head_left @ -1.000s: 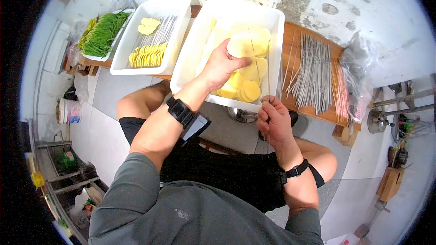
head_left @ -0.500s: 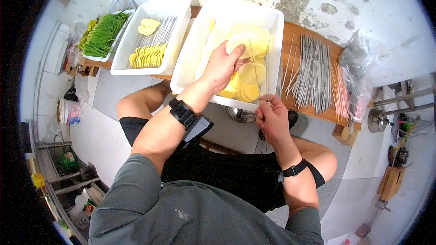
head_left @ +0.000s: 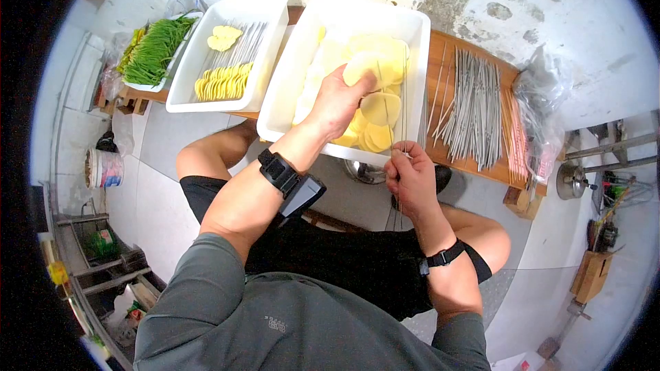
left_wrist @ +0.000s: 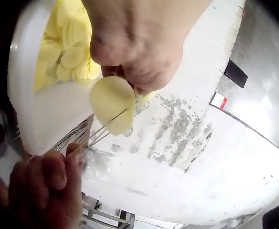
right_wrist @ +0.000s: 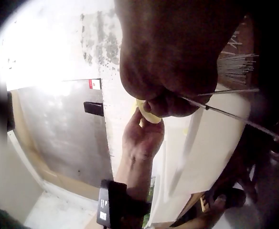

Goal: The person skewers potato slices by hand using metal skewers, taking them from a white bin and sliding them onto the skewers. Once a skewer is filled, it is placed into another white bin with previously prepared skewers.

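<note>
My left hand (head_left: 335,104) is over the right-hand white tub, its thumb and fingers gripping thin round potato slices (head_left: 359,69). Lower down, a single potato slice (head_left: 380,108) sits on a thin metal skewer, just below that hand's fingers. In the left wrist view this pierced slice (left_wrist: 112,101) hangs under the palm, with metal skewers (left_wrist: 99,136) running from it to the other hand. My right hand (head_left: 414,182) pinches the skewers near the tub's front edge, fingers curled. Their lower ends stick out behind it in the right wrist view (right_wrist: 240,117).
The white tub (head_left: 275,106) holds many more slices. To its left, another tub (head_left: 177,93) contains skewered slices, beyond which lie green vegetables (head_left: 161,48). Bare skewers (head_left: 476,110) cover the wooden board (head_left: 440,148) at right, beside a clear plastic bag (head_left: 543,96). A stained wall stands behind.
The left thumb has moved up from the lower edge of the slices onto their face. A pierced slice now shows below the hand. The right hand has shifted only slightly.
</note>
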The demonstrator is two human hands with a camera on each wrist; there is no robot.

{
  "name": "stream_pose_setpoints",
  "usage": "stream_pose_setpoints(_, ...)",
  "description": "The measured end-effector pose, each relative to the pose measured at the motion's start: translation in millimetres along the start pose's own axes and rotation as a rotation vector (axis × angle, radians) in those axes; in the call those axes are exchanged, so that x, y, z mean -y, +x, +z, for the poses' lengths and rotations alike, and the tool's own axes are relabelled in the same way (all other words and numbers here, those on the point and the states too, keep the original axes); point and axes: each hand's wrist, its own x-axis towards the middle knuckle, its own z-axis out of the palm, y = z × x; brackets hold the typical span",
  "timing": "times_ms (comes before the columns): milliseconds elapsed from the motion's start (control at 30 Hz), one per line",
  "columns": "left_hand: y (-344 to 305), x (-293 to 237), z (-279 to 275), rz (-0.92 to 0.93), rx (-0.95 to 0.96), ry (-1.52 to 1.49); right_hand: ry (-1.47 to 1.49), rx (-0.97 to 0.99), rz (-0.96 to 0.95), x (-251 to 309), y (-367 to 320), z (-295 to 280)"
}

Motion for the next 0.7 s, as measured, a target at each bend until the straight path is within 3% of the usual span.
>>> stream_pose_setpoints(467,-3,-1,2,-0.078,0.104,-0.177,-0.009,-0.018,-0.066,0,3,0)
stream_pose_setpoints(533,-2,3,1,-0.11,-0.194,0.283,-0.127,-0.044,-0.136,-3,5,-2)
stream_pose_setpoints(567,-3,4,1,-0.11,-0.19,0.285,-0.125,-0.046,-0.138,-8,7,-4)
stream_pose_setpoints(633,-13,0,6,-0.069,-0.152,0.136,-0.42,-0.124,-0.365,-16,11,-6)
stream_pose_setpoints(700,-20,2,5,-0.114,-0.044,0.104,-0.488,-0.145,-0.372,-16,10,-5)
